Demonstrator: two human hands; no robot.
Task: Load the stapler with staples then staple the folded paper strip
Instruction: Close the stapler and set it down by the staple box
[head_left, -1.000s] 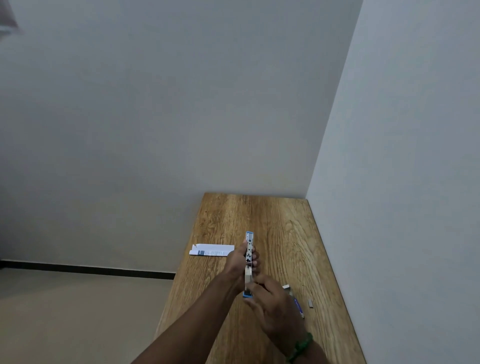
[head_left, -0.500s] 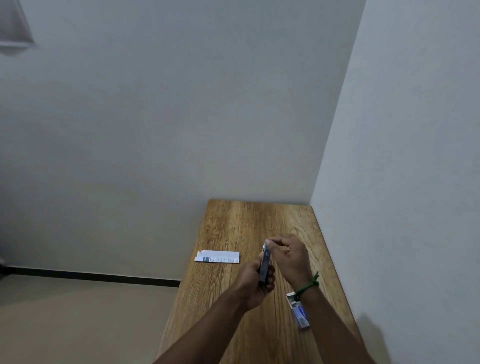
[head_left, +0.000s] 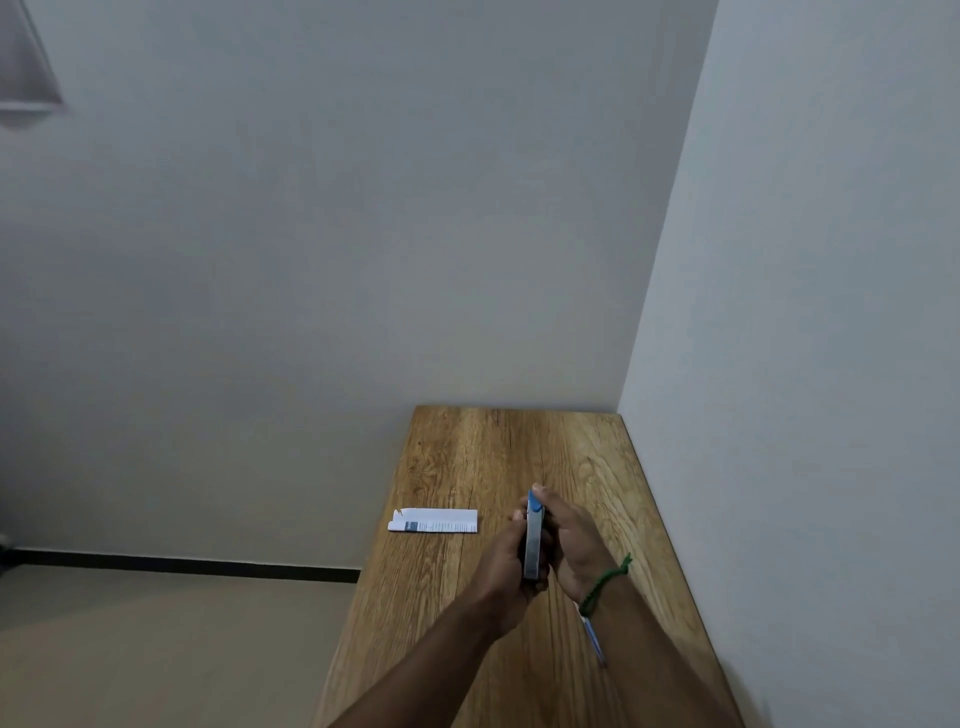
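Observation:
Both hands hold a slim blue and silver stapler (head_left: 532, 540) above the middle of the wooden table (head_left: 467, 457). My left hand (head_left: 506, 571) wraps its lower body from the left. My right hand (head_left: 569, 543), with a green wrist band, closes on it from the right, fingertips at its blue top end. The folded white paper strip (head_left: 434, 521) lies flat near the table's left edge, apart from both hands. A small staple box (head_left: 594, 635) lies on the table, partly hidden under my right forearm.
The table stands in a corner, with a wall along its right side and another behind its far end. Its left edge drops to the floor.
My right hand moved from the stapler's near end to its top and now closes against its side. The stapler, opened out long a second ago, now looks folded shut.

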